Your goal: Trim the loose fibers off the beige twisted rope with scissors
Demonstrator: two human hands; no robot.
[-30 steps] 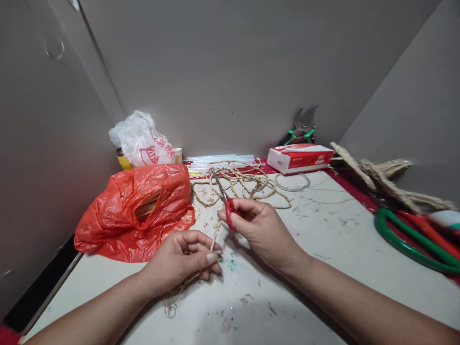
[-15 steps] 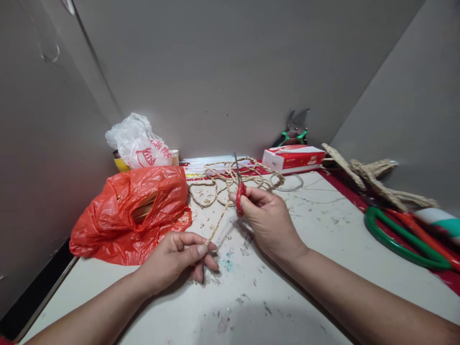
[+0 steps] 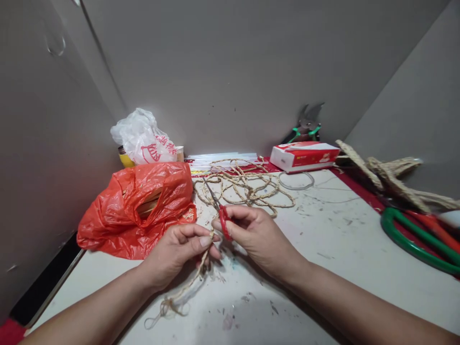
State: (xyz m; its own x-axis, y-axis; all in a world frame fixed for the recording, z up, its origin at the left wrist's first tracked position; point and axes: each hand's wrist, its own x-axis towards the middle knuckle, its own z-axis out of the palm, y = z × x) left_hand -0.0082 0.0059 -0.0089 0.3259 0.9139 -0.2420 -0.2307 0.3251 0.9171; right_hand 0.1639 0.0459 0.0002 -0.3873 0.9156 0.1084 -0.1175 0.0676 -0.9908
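Between the thumb and index finger of my left hand (image 3: 187, 247) is pinched a tan braided straw rope (image 3: 247, 189). Its frayed end hangs down toward me, with a thin loop at the tip, and the rest lies in loose coils farther back. My right hand (image 3: 260, 239) is closed on the red handles of small scissors (image 3: 224, 223), whose blades point up and to the left. The right fingertips are close beside the left ones, near the rope. Whether they also touch the rope I cannot tell.
An orange plastic bag (image 3: 118, 215) with wooden strips inside sits at left, a white plastic bag (image 3: 142, 136) behind it. At the back are clear sticks (image 3: 223, 160), a red-and-white box (image 3: 305, 155) and pruning shears (image 3: 309, 120). Green-handled scissors (image 3: 413, 244) lie at right.
My right hand has moved down and left, close to the left. The scissors have tilted left. A frayed rope end now hangs below my left hand, and the coils lie nearer.
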